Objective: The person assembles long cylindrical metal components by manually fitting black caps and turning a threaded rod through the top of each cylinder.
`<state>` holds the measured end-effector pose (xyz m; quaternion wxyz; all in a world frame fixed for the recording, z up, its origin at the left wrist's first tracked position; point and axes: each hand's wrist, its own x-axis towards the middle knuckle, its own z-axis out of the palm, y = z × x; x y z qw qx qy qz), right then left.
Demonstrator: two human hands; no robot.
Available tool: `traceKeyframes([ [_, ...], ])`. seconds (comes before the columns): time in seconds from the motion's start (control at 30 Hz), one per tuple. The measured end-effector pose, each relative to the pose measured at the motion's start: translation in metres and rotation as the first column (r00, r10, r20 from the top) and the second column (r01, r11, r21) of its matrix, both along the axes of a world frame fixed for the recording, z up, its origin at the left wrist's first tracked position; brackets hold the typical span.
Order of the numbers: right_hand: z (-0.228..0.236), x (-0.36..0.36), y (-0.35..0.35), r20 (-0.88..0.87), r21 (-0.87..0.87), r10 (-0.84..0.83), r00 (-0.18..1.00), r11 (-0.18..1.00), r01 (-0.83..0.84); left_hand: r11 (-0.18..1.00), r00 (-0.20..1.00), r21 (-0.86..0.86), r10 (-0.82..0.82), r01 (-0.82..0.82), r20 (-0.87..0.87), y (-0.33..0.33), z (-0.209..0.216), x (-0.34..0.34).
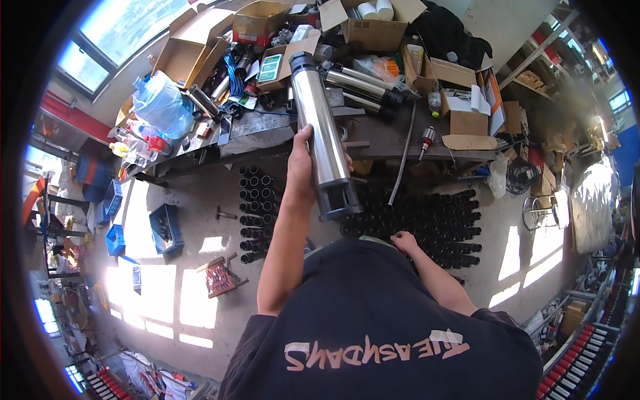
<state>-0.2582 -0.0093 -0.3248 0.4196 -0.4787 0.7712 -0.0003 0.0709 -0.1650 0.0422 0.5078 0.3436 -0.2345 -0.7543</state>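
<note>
A sunlit workshop, seen from above, with a window (127, 30) at upper left and a crowded desk (387, 135) running across the top. On the desk, from left to right, are a big blue jug (163, 107), open cartons (377, 35), several steel tubes (365, 81) lying down, and a red tool (428, 136). A thin rod (402, 163) slants over the desk's front edge.

In front of you, your left hand (302, 160) grips a shiny steel cylinder (317, 127) with black ends, thumb on the near side and fingertips showing on the far side. The cylinder is tilted: its upper end shows against the desk, its open, cage-like lower end against the floor (200, 180), nearer your body. Your right hand (404, 241) is low, beside your waist, its fingers bent; you cannot tell from this view whether they pinch anything.

Beneath the desk's front edge, black parts (460, 232) cover the floor in rows. Off to the left lie a hammer (225, 214), blue bins (115, 240) and a small stool (220, 277)
</note>
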Motion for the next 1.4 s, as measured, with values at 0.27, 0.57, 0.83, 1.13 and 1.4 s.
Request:
traceKeyframes([
  [0.27,0.001,-0.022,0.021,-0.039,0.121,0.023,0.999,0.992,-0.018,0.987,0.811,-0.117,0.02,-0.109,-0.584,-0.002,-0.014,-0.014],
  [0.57,0.033,-0.03,0.023,-0.071,0.131,0.026,0.997,0.991,-0.017,0.976,0.942,-0.057,0.219,-0.211,0.254,-0.032,-0.084,0.009],
  [0.83,0.015,-0.016,0.01,-0.034,0.07,0.034,0.999,0.997,-0.032,0.98,0.985,0.117,0.152,-0.161,0.082,-0.025,-0.06,0.006],
  [1.13,-0.004,-0.003,0.005,0.012,0.027,0.063,0.998,0.998,-0.063,0.981,0.979,0.082,0.165,-0.175,0.119,-0.032,-0.06,0.011],
  [1.4,0.001,-0.016,0.013,-0.042,0.074,0.014,0.999,0.997,-0.011,0.98,0.978,0.098,0.157,-0.171,0.137,-0.03,-0.049,0.007],
])
